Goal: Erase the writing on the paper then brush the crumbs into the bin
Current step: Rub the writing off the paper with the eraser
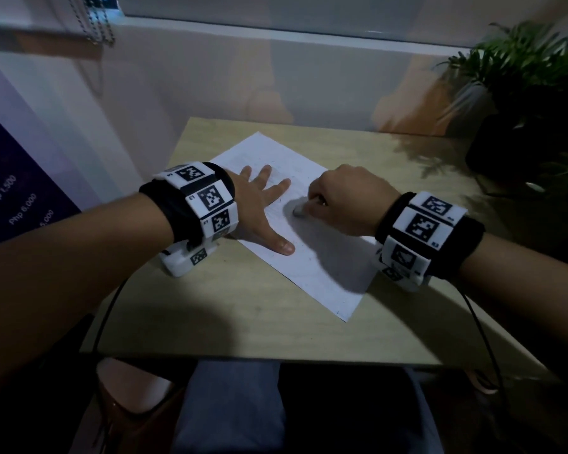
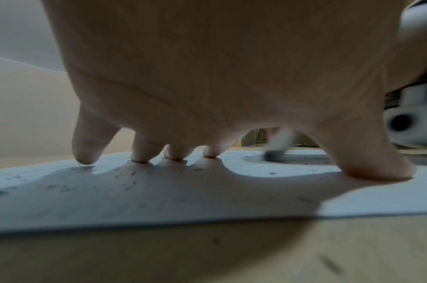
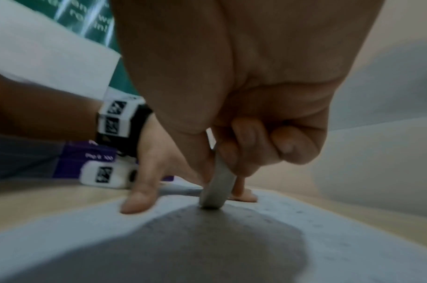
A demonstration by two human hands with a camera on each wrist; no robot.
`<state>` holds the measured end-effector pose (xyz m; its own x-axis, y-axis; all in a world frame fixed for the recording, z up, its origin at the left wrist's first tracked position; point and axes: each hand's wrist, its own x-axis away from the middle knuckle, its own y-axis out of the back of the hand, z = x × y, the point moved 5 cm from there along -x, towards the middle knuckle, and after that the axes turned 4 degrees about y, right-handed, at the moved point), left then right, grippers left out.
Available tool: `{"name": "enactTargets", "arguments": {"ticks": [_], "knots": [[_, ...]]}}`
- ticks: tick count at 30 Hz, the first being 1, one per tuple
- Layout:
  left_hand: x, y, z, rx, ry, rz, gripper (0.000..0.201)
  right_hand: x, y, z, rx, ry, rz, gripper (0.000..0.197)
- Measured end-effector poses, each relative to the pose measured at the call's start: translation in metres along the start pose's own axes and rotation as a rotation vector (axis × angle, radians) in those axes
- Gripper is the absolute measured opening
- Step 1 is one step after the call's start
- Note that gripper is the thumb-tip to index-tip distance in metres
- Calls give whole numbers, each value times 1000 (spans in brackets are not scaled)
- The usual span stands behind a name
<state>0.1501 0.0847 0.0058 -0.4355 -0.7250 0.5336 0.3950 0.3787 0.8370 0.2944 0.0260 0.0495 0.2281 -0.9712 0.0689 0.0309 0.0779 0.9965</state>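
I see the worktop (image 1: 243, 316) filling the middle of the head view, pale wood, with a potted plant (image 1: 532, 93) at the upper right of the frame. On it the paper (image 1: 312, 270) lies askew, running from centre frame down toward the lower right.

My left hand (image 1: 263, 204) rests on the paper's left part, left of centre in the head view, fingers spread and straight, pinning the sheet flat; the left wrist view shows the fingertips (image 2: 86, 157) touching the sheet. My right hand (image 1: 345, 201) sits just right of centre, its grip curled round the eraser (image 3: 218, 187), thumb on one side and bent fingers on the other, with the grey tip pressed onto the paper just beside the left thumb.

I judge the task to be in its first stage. Faint marks show on the sheet near the left fingers and beyond the eraser, so erasing is not finished (the writing is too blurred to read). Dark crumbs (image 2: 132, 174) already speckle the paper under the left hand. Brushing them off is all left to do, and I can find no bin in any view.
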Motion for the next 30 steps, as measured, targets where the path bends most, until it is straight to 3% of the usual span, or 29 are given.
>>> {"name": "enactTargets", "arguments": {"ticks": [3, 6, 12, 18, 23, 26, 30], "knots": [[2, 1, -1, 1, 0, 16, 149, -1, -5, 7, 58, 33, -23, 39], [2, 1, 0, 4, -4, 23, 150, -1, -6, 12, -40, 92, 40, 45], [3, 0, 0, -11, -7, -2, 145, -19, 2, -25, -2, -74, -8, 48], [2, 0, -1, 10, 5, -1, 144, -10, -5, -2, -82, 72, 84, 40], [3, 0, 0, 0, -3, 9, 147, -23, 4, -41, 31, -107, 29, 44], [2, 0, 1, -4, -6, 11, 148, -19, -3, -28, 83, -34, 35, 46], [2, 0, 0, -2, -7, 11, 150, -15, -2, -31, -57, 12, 93, 47]]}}
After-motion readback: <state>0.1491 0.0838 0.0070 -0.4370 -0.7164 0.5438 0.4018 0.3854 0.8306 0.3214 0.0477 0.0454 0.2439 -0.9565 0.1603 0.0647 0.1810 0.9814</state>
